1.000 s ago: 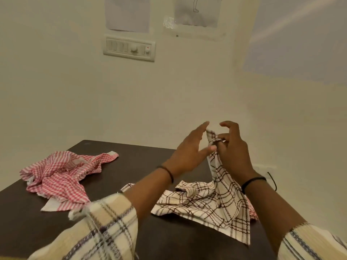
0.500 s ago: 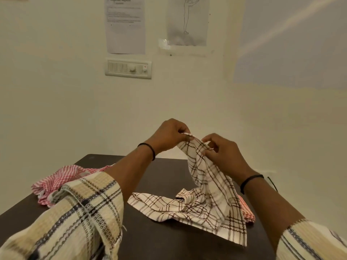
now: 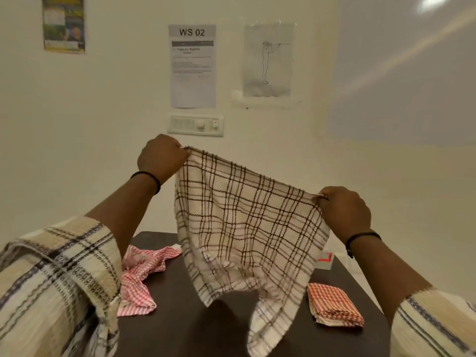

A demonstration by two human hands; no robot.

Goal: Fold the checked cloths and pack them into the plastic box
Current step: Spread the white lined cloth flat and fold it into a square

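Since half a second earlier, both hands had drawn apart and risen, so the brown-checked cloth (image 3: 247,228) hung spread in the air above the dark table (image 3: 185,318) instead of trailing on it. From my remote seat I saw the left hand (image 3: 161,157) pinching the cloth's upper left corner and the right hand (image 3: 343,210) pinching the upper right corner; the fingertips were tucked behind the fabric edge, so I could not make out the exact pinch. The cloth's lower part sagged in folds, and I could not tell whether its bottom tip touched the table. It hid part of the table behind it. A crumpled red-checked cloth (image 3: 139,276) lay to the left, partly covered by my left sleeve (image 3: 59,284). A folded red-checked cloth (image 3: 334,305) sat on the right. Behind the hanging cloth, a pale object with a red mark (image 3: 325,260) was mostly hidden.
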